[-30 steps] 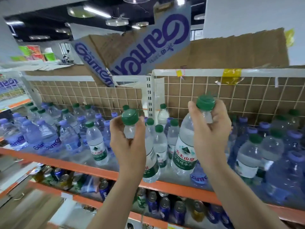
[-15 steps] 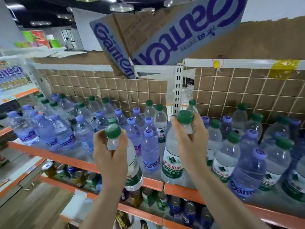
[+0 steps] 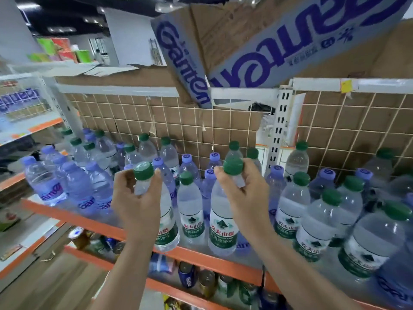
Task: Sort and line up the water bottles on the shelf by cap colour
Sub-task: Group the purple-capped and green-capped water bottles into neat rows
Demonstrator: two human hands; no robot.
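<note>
My left hand (image 3: 136, 202) grips the neck of a green-capped bottle (image 3: 166, 233) at the shelf's front edge. Just to its right, my right hand (image 3: 243, 193) grips the neck of a second green-capped bottle (image 3: 222, 231). A third green-capped bottle (image 3: 191, 211) stands between them. Several purple-capped bottles (image 3: 73, 186) crowd the left part of the orange-edged shelf (image 3: 73, 218). More green-capped bottles (image 3: 312, 224) fill the right, with purple caps (image 3: 327, 174) mixed in behind.
A wire grid backed with cardboard (image 3: 223, 124) closes the shelf's rear, and a white slotted upright (image 3: 280, 121) stands right of centre. Torn cardboard boxes (image 3: 257, 48) hang overhead. Cans (image 3: 187, 277) sit on the lower shelf. Another rack (image 3: 22, 113) stands at left.
Both hands have carried their green-capped bottles leftward along the shelf and lowered them to the front edge. The view has shifted left with them.
</note>
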